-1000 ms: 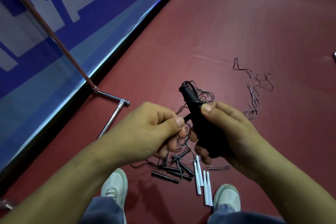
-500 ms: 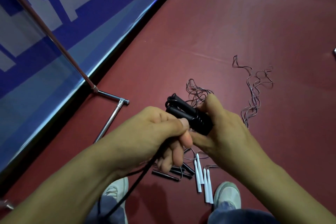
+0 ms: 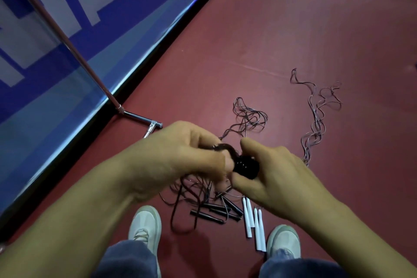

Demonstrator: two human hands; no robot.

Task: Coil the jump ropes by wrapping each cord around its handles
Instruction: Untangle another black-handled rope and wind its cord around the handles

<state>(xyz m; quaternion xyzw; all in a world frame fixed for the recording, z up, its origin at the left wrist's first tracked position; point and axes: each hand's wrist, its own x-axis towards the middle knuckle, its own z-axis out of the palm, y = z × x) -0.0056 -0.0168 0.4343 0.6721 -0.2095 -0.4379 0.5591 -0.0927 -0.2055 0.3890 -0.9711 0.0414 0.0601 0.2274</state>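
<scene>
1. Above the red floor (image 3: 293,29), the right hand (image 3: 273,178) grips a pair of black handles (image 3: 247,166), thumb on top and fingers curled beneath.
2. Just beside them, the left hand (image 3: 178,156) pinches the dark cord (image 3: 226,148) between thumb and curled fingers. A short loop arches from its fingertips to the handles, and the slack seems to hang to the floor.
3. Below the hands lie spare black handles (image 3: 212,215) and white handles (image 3: 253,223) amid a tangle of cords (image 3: 248,117). A paler cord (image 3: 316,115) lies well apart to the right.
4. Risk, as I judge it: the hanging slack runs through that tangle, so another turn could drag a neighbouring rope up. A loose pinch could also let the wraps spring off the handles — thin cord under little tension slips easily.
5. Writing: the blue banner (image 3: 67,18) carries large white strokes, cropped by the frame and unreadable. No brand or label shows on any handle.
</scene>
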